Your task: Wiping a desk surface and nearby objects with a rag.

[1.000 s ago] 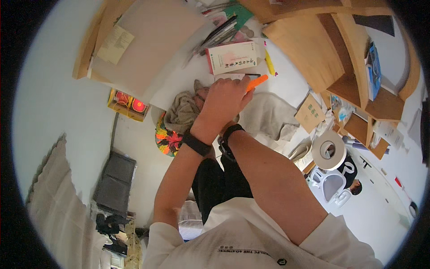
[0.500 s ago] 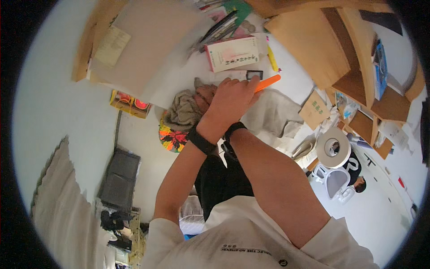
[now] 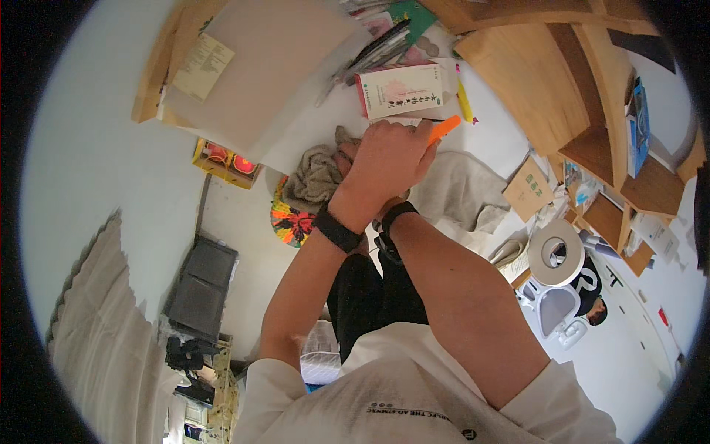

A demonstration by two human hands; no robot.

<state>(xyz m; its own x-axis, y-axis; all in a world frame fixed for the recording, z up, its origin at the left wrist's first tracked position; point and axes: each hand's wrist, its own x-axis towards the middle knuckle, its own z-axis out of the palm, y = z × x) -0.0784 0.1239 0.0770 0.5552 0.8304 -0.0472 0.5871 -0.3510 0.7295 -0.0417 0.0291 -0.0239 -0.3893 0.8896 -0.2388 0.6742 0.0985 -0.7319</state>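
My left hand is closed around a bright orange stick-like object, whose end sticks out past the thumb. My right hand lies crossed beneath the left; only shadowed fingers show beside a crumpled taupe cloth, so their grip is unclear. A white, red-edged box rests just above the hands, with a yellow pen-like item to its right. A pale cloth spreads to the right of my wrists, and a multicolored round item shows behind the taupe cloth.
Wooden shelving rises at upper right, a tan booklet below it. A large tape roll sits near a white chair. Another person in black is at far right. A yellow open box and dark folded item are left.
The view has shifted slightly. The orange object swung right, then back a little with my left hand, which now covers more of the small dark-framed item below the box.
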